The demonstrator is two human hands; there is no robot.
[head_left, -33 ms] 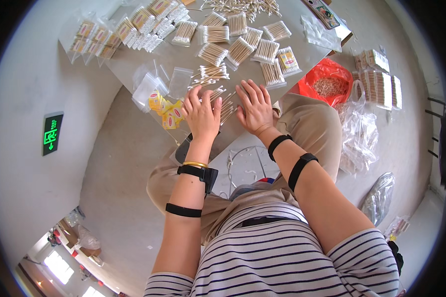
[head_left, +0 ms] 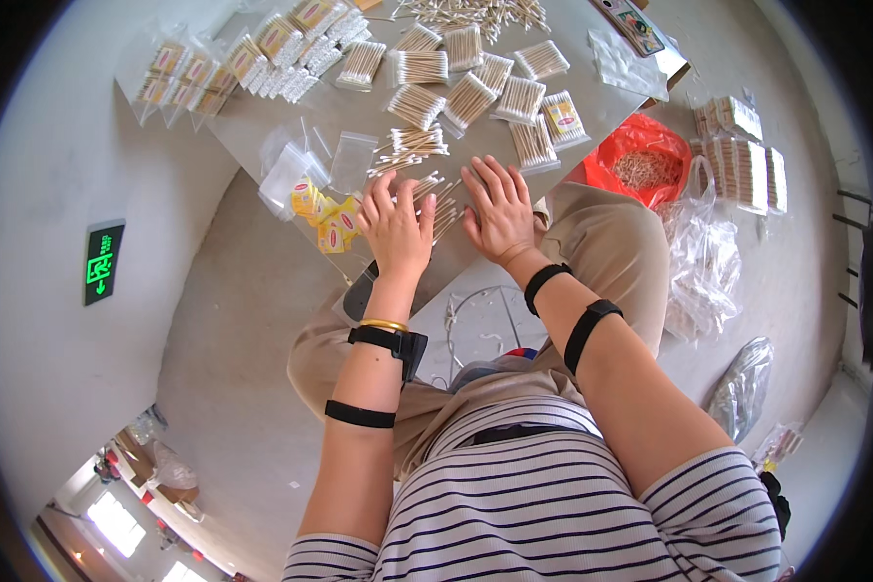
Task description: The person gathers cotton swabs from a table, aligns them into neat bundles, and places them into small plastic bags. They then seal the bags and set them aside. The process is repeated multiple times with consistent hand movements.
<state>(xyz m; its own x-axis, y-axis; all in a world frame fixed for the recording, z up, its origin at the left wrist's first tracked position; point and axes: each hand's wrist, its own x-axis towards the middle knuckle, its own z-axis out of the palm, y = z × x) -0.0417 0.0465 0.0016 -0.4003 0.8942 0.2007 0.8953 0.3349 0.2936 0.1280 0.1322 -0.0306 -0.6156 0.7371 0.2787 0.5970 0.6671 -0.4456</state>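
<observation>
My left hand (head_left: 396, 228) lies over the near edge of the table with its fingers apart, palm down. Loose cotton swabs (head_left: 445, 215) lie between it and my right hand, partly hidden under my left fingers. Palm down, my right hand (head_left: 500, 215) rests flat to the right of these swabs, fingers stretched out and nothing in them. Just beyond my left fingertips is a small heap of cotton swabs (head_left: 415, 144). Yellow printed cards (head_left: 336, 231) lie left of my left hand, beside empty clear zip bags (head_left: 353, 161).
Bagged cotton swabs (head_left: 469, 99) cover the table's middle, with stacked packs (head_left: 279, 37) far left and a loose swab pile (head_left: 485, 12) at the back. A phone (head_left: 629, 26) lies far right. Right of my knee are a red bag (head_left: 601, 150), a clear plastic bag (head_left: 698, 267) and stacked bundles (head_left: 742, 175).
</observation>
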